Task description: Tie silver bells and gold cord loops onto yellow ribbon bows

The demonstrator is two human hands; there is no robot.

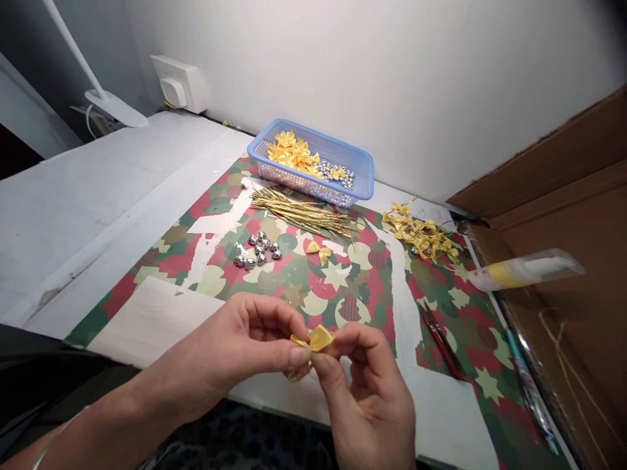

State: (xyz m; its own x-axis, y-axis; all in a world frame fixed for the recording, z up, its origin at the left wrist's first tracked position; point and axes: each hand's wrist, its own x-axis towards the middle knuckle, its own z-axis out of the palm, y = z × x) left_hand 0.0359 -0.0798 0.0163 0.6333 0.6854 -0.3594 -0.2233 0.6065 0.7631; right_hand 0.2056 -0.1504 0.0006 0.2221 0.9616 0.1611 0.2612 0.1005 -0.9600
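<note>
Close to the table's front edge, a small yellow ribbon bow (pixel 321 338) is pinched between my two hands. My left hand (pixel 255 346) grips its left side with thumb and forefinger. From the right, my right hand (pixel 367 378) pinches the bow's other side, thumb below and forefinger behind. A loop of yellow material hangs under my left fingertips, partly hidden. Beyond my hands lie one loose yellow bow (pixel 319 250) and a small group of silver beads (pixel 259 250). Farther back is a bundle of gold twist ties (pixel 301 212).
A blue basket (pixel 362 175) with yellow bows and silver beads stands against the wall. At right are a pile of yellow bows with wires (pixel 421 232), red-handled tweezers (pixel 443 346), a capped bottle (pixel 519 271), a pen (pixel 531 388) and cardboard (pixel 563 228). A white lamp (pixel 112 108) stands far left.
</note>
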